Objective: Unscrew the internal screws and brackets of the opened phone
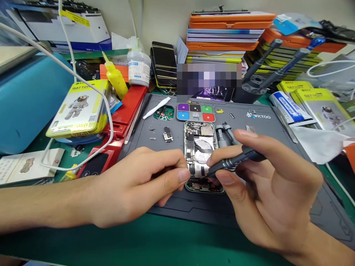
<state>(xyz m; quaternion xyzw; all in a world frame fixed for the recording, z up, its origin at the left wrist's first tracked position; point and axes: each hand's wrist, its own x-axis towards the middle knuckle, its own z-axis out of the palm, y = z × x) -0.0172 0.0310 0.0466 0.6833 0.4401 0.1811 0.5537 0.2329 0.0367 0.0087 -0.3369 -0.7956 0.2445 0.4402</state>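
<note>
An opened phone (203,151) lies on the dark grey mat (166,199), its inner parts showing. My right hand (266,184) grips a dark screwdriver (235,160), whose tip points down at the phone's lower part. At the phone's left edge is my left hand (146,181), fingers curled with thumb and index finger pressed together; whatever they hold, if anything, is hidden. Two grey tools (226,133) lie just right of the phone. Left of it on the mat is a small metal part (167,135). Above the phone sits a magnetic pad with coloured squares (195,111).
A white spudger (156,108) lies on the mat's upper left. Yellow battery boxes (80,107) and a red tool (126,114) stand left. Behind are a lit screen (213,93), a tool holder (249,88) and stacked orange boxes (230,22). A white cable loops over the left side.
</note>
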